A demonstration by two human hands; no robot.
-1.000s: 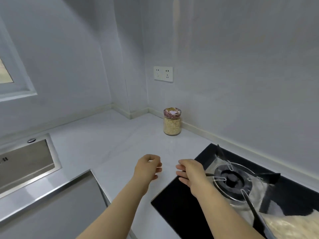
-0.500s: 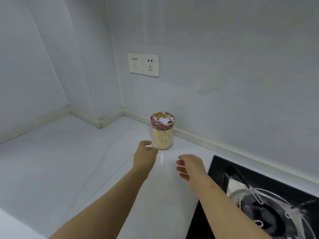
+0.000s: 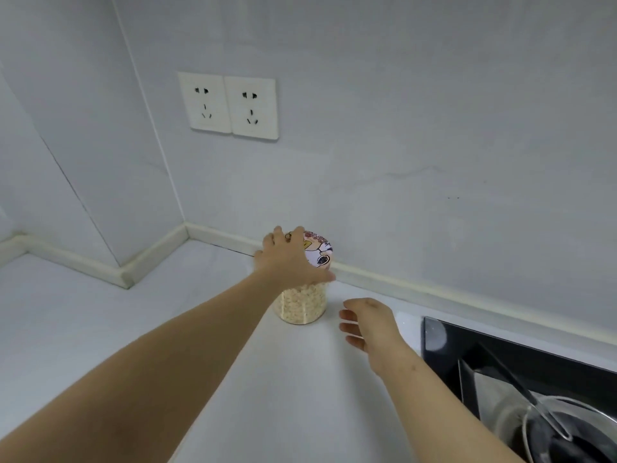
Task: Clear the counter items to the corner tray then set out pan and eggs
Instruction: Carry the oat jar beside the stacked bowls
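Observation:
A clear jar (image 3: 302, 304) filled with pale flakes stands on the white counter (image 3: 293, 379) close to the back wall. Its patterned lid (image 3: 319, 250) is partly covered by my left hand (image 3: 285, 262), which grips the lid from above, with the thumb along its near edge and the fingers over the far side. My right hand (image 3: 367, 324) hovers just to the right of the jar, fingers loosely spread, holding nothing and not touching the jar. No tray, pan or eggs are in view.
A black glass hob (image 3: 494, 359) with a metal burner support (image 3: 551, 426) fills the lower right. A double wall socket (image 3: 228, 106) sits above the jar. The counter runs left into the wall corner (image 3: 185, 228), edged by a cream skirting strip.
The view has closed in on the jar. My left hand has moved forward from beside the jar onto its lid and closed round it. My right hand has followed to the jar's right side.

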